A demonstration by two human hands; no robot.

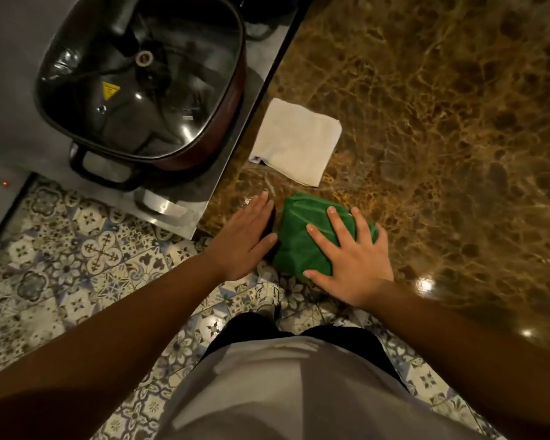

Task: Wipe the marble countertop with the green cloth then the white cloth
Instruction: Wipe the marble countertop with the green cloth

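I look down at a brown marble countertop (442, 138) with pale veins and a shine on it. The green cloth (302, 236) lies folded at the near edge of the countertop, close to the body. The right hand (353, 258) lies flat on top of the green cloth with its fingers spread wide, pressing down on it, not pinching it. The left hand (245, 236) lies flat on the marble just to the left of the green cloth, with its fingers held close together and the thumb out toward the cloth. I cannot tell if the thumb touches the cloth. It holds nothing. The white cloth (296, 142) lies folded in a square a little farther away, apart from the green cloth and from both hands. Its left side is just beside the edge of a grey metal stove top (204, 185). On that stove top, far and to the left, sits a big dark pot (146, 87) with a glass lid and a black handle. Below the countertop I see a floor (61, 249) of patterned tiles.
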